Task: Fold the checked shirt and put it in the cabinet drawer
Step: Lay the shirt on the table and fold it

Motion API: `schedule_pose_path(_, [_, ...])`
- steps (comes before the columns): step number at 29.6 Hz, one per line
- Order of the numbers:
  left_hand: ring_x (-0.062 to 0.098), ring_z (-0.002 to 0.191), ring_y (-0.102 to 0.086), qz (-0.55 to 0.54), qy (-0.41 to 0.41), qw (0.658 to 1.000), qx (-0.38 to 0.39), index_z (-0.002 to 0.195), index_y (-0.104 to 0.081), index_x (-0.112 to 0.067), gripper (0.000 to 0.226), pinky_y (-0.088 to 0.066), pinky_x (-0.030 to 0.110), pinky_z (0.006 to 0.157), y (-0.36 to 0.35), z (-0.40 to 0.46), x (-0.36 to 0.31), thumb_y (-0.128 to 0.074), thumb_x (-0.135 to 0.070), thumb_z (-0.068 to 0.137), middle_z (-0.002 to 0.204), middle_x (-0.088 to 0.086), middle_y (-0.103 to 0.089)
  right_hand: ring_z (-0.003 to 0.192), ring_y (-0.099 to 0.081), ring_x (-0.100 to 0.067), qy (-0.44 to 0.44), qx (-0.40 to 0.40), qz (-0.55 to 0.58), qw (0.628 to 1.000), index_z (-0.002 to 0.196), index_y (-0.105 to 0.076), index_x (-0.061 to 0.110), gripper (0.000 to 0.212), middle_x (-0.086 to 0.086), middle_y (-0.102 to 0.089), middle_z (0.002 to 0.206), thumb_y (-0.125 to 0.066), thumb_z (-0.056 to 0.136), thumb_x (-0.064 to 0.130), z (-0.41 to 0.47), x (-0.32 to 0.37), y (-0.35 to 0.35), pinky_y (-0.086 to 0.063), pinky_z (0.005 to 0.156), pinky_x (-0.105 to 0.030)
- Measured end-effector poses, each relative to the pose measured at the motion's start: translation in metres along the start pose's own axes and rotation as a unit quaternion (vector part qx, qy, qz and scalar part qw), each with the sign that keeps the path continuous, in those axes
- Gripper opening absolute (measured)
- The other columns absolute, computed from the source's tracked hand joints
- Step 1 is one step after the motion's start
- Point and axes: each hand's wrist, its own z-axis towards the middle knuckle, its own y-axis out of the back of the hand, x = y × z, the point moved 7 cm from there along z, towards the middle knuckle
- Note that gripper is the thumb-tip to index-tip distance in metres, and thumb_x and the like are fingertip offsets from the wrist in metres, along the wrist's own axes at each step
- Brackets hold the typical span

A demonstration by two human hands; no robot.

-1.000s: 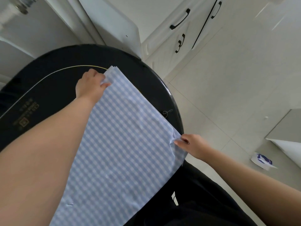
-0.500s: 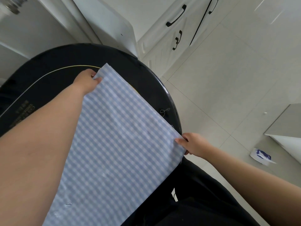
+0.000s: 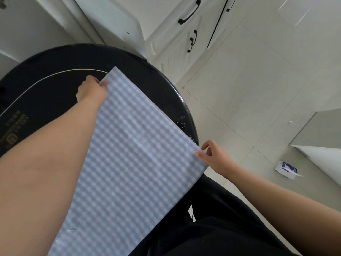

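The blue-and-white checked shirt [image 3: 132, 154] lies folded into a long flat panel across a round black table [image 3: 55, 78], its near end running off the frame bottom. My left hand [image 3: 91, 92] pinches the shirt's far left edge near the top corner. My right hand [image 3: 215, 157] pinches the shirt's right corner at the table's rim, thumb on top. A white cabinet with black drawer handles [image 3: 190, 14] stands beyond the table at the upper right; its drawers are shut.
Pale tiled floor [image 3: 249, 85] spreads to the right. A small white-and-blue packet [image 3: 287, 168] lies on it beside a white furniture corner [image 3: 321, 156]. My dark-trousered legs [image 3: 221, 228] are below the table edge. White panels stand behind the table.
Both hands kept hold of the shirt's edges and stretched the panel flatter; the wrinkle at the right corner is gone. The view shifted slightly.
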Motion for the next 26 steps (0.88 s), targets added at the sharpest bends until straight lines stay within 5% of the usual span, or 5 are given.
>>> schedule_pose_path(4, [0.038,0.129,-0.035,0.099,0.002,0.995,0.016,0.14,-0.032,-0.006,0.059,-0.033,0.05,0.103,-0.009,-0.008,0.0,-0.037,-0.048,0.098,0.142,0.02,-0.037,0.09,-0.051,-0.013,-0.036,-0.016,0.085,0.996,0.124,-0.04,0.014,0.062,0.0,-0.047,0.114,-0.07,0.08,0.045,-0.003,0.003,-0.007,-0.044,0.085,-0.028])
schedule_pose_path(9, [0.035,0.146,-0.009,0.035,-0.082,0.994,-0.066,0.148,-0.015,-0.018,0.066,-0.008,0.06,0.113,-0.034,-0.08,-0.002,-0.049,-0.038,0.095,0.158,0.013,-0.01,0.078,-0.056,-0.016,-0.06,0.054,-0.054,0.995,0.097,-0.05,0.017,0.044,0.006,-0.055,0.084,-0.062,0.08,0.056,-0.004,0.01,-0.018,-0.044,0.068,-0.031])
schedule_pose_path(17, [0.028,0.146,0.005,0.078,-0.245,0.965,0.053,0.148,0.008,-0.038,0.06,0.02,0.053,0.112,-0.13,-0.254,0.03,-0.019,-0.051,0.096,0.159,-0.001,0.005,0.056,-0.045,-0.011,0.006,0.076,0.04,0.996,0.073,-0.052,0.011,0.024,0.003,-0.048,0.064,-0.063,0.086,0.027,-0.01,0.033,-0.001,-0.035,0.05,-0.023])
schedule_pose_path(21, [0.026,0.144,0.026,0.171,-0.21,0.954,0.13,0.141,0.027,-0.043,0.057,0.018,0.059,0.11,-0.155,-0.286,0.049,-0.005,-0.055,0.095,0.151,-0.01,0.039,0.064,-0.048,-0.018,0.031,0.024,0.031,0.999,0.075,-0.057,0.003,0.027,-0.004,-0.05,0.07,-0.058,0.087,0.027,0.002,0.054,0.029,-0.036,0.055,-0.027])
schedule_pose_path(26, [0.026,0.147,0.019,0.095,-0.184,0.955,0.212,0.15,-0.001,-0.043,0.061,0.004,0.058,0.116,-0.137,-0.284,0.03,-0.031,-0.052,0.098,0.159,-0.012,0.019,0.077,-0.054,-0.022,0.011,0.138,0.096,0.986,0.103,-0.066,0.013,0.017,-0.006,-0.063,0.087,-0.06,0.088,0.018,-0.002,0.086,0.036,-0.037,0.056,-0.025])
